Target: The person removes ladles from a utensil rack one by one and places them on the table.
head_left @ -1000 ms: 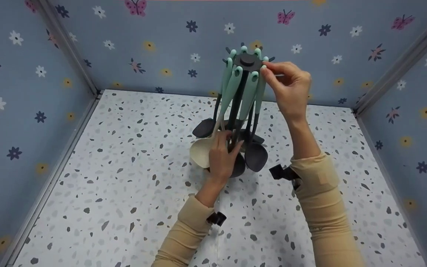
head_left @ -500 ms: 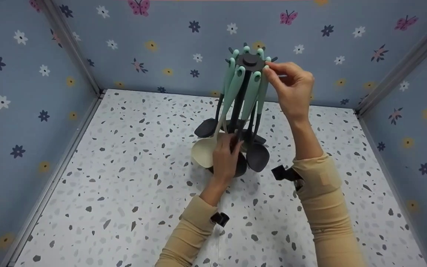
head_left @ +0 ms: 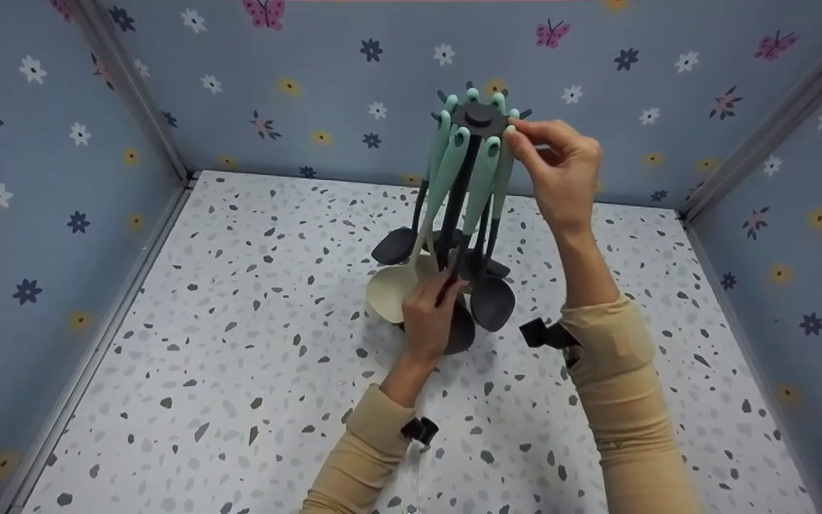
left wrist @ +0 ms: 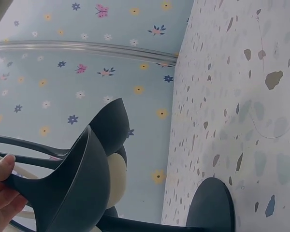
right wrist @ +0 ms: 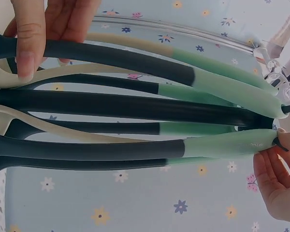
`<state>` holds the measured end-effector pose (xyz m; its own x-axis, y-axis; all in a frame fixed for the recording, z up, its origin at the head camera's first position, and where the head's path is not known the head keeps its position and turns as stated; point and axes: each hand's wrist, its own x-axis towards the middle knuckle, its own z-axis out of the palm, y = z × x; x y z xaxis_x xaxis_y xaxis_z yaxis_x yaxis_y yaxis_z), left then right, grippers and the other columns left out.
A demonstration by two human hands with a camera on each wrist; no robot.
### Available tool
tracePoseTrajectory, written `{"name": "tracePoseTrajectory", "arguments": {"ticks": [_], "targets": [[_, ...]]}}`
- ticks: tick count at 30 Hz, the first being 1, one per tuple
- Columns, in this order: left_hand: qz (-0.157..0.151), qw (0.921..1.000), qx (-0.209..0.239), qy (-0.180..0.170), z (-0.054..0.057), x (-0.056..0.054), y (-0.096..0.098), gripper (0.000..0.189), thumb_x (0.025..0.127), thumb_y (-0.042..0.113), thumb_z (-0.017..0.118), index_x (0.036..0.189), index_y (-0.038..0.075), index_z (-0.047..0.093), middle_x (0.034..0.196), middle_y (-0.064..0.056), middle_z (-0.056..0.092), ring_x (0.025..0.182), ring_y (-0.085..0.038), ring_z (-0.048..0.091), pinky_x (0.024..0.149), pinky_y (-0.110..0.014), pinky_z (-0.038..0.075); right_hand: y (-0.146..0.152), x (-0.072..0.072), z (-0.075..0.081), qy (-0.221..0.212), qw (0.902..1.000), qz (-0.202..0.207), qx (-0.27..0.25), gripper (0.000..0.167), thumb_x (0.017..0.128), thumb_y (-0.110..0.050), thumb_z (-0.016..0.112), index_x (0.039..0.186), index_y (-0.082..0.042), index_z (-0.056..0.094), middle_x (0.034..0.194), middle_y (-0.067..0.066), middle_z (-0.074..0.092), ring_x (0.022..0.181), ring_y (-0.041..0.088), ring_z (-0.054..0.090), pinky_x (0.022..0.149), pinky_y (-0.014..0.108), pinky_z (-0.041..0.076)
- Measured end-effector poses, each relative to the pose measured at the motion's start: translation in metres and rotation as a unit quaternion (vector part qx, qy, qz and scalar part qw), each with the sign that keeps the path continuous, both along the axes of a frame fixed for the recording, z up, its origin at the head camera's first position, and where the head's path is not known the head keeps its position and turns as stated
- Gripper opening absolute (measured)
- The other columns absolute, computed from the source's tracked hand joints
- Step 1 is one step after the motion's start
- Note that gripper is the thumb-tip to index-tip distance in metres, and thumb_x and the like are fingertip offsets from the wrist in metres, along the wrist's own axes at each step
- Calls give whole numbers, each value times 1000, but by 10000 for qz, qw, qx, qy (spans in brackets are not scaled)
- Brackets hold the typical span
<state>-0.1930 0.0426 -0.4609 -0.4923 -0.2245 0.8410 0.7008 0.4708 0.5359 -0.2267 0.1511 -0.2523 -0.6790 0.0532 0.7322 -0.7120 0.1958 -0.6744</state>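
Observation:
A black utensil stand [head_left: 479, 120] stands upright, several mint-green-handled kitchen utensils hanging round its round top. My left hand [head_left: 429, 321] grips a black ladle [head_left: 461, 334] low on its shaft, just above the bowl. In the left wrist view, fingertips [left wrist: 7, 162] pinch the ladle's neck and the bowl [left wrist: 82, 183] fills the lower left. At the stand's top, my right hand [head_left: 564, 171] pinches the upper end of a mint handle [right wrist: 232, 142] at its hook, thumb against forefinger. Left of my left hand hangs a cream utensil head [head_left: 388, 294].
A black spoon-like head [head_left: 493, 303] hangs right of the ladle, and a flat black one [head_left: 393, 246] at the back left. The stand's dark base [left wrist: 210, 208] rests on the speckled tabletop [head_left: 240, 371]. Flower-patterned walls [head_left: 325, 86] enclose the back and sides.
My left hand has shifted slightly down and nearer, and the ladle's bowl has moved the same way. My right hand keeps its pinch at the stand's top.

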Motion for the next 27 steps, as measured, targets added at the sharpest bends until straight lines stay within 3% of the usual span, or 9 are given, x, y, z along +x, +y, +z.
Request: {"name": "tracePoseTrajectory", "arguments": {"ticks": [14,20,27], "targets": [[-372,9993,38,-68,9,10,-8,17,74,4,70,90,-3,66,79,-9,64,72,-16,61,61,-24,48,1,2,1,15,9997,-144,212,13,80,1,63,87,12,64,78,13,64,70,17,61,63,26,50],[-471,9988,144,55,13,17,-16,18,74,1,69,91,-3,65,82,-10,63,74,-17,61,64,-25,48,0,2,1,-38,9997,-105,229,14,80,1,63,87,12,64,79,13,64,70,17,61,64,27,50],[-191,9992,362,-36,11,24,-43,16,73,-3,69,88,-4,64,80,-10,62,69,-17,60,58,-24,48,1,2,1,-27,9994,-154,293,14,81,0,62,88,12,64,79,12,64,71,18,61,65,27,51]]}}
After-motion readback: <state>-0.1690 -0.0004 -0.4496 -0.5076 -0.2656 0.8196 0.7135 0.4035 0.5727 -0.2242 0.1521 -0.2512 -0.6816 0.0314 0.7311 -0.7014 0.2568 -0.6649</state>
